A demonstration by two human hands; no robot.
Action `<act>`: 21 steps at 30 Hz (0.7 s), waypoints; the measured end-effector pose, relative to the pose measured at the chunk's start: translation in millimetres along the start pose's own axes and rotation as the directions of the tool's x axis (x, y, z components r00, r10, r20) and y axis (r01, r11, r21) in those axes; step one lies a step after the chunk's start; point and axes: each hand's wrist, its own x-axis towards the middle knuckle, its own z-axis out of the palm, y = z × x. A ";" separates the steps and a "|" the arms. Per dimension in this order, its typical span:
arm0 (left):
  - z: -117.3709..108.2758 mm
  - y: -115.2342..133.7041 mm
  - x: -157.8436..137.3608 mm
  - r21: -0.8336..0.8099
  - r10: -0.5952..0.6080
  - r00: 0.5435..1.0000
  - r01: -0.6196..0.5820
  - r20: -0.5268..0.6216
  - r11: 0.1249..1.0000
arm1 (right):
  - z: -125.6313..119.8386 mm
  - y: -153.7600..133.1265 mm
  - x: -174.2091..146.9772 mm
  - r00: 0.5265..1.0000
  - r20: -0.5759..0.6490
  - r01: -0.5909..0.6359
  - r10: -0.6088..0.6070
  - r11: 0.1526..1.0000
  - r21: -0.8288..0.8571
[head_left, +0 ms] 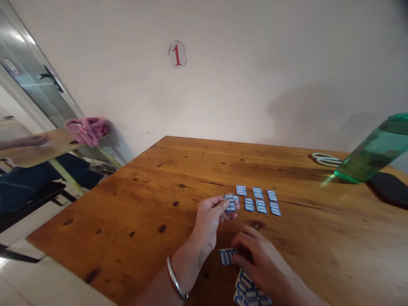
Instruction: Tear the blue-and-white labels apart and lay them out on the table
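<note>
My left hand (208,219) is closed, pinching a small blue-and-white card (230,204) between thumb and fingers above the table. My right hand (259,255) is curled nearer to me, with its thumb and fingers at the right edge of another blue-and-white card (226,256). Under and beside that hand lies an overlapping pile of similar cards (247,289), partly hidden by it. Past my left hand, several such cards (261,206) lie apart in two short rows. One more card shows partly behind the held one.
A green translucent bottle (372,148) stands on the right of the wooden table (153,191), beside a dark flat object (389,189) and a coiled pale cable (327,160). At left, another person's hand (35,140) rests over a second table with a pink cloth (86,129).
</note>
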 end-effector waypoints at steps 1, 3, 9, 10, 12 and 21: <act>0.1 0.1 0.1 -0.004 0.000 1.000 0.000 0.004 1.000 | 0.1 -0.4 0.2 1.000 0.015 0.011 -0.010 0.999 -0.030; 0.8 0.5 0.0 -0.006 0.006 1.000 -0.006 0.004 1.000 | -4.2 0.3 1.0 1.000 0.025 0.014 -0.013 0.999 -0.049; 1.8 4.0 -1.1 -0.013 0.013 1.000 -0.013 0.012 1.000 | -30.9 5.2 -3.5 0.994 0.110 0.014 -0.017 1.000 0.025; 1.8 4.2 -1.3 -0.012 0.011 1.000 -0.010 0.020 1.000 | -32.9 5.2 -5.9 0.988 0.149 0.033 -0.036 0.999 0.022; 1.6 4.0 -1.6 -0.009 0.010 0.999 -0.010 0.038 1.000 | -34.4 3.6 -11.3 0.972 0.225 0.073 -0.067 0.997 -0.017; 0.5 3.3 0.3 -0.009 0.000 0.999 0.000 0.042 1.000 | -38.9 -14.7 -28.0 0.925 0.379 0.080 0.023 0.964 -0.252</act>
